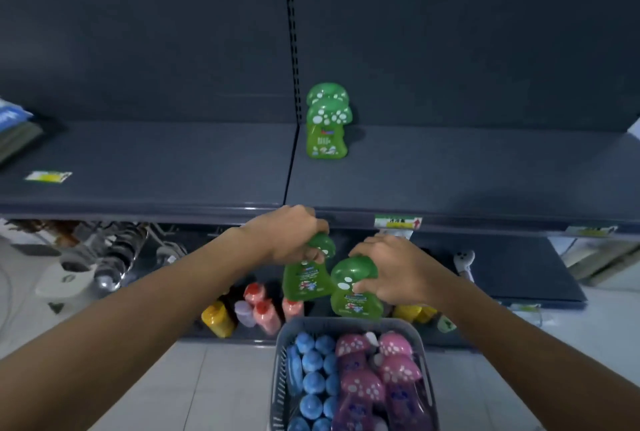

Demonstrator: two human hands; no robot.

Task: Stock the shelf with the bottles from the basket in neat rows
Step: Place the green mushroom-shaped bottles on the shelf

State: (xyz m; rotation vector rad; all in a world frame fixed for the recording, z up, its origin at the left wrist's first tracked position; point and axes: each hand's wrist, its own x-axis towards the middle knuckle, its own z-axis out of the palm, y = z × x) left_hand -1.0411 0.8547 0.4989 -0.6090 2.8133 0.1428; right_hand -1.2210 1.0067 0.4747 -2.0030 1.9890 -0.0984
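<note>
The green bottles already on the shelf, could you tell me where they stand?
In the head view, the green bottles stand one behind the other on the shelf, just right of the slotted upright, above both hands.

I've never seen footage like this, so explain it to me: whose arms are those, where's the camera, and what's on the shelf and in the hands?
There is no machine here. One camera worn on a person's head looks down at their arms. The left hand and the right hand each grip a green bottle by its mushroom-shaped cap, above a grey basket still holding blue and pink bottles. On the dark shelf two green bottles already stand one behind the other. Other goods sit on lower shelves.
</note>
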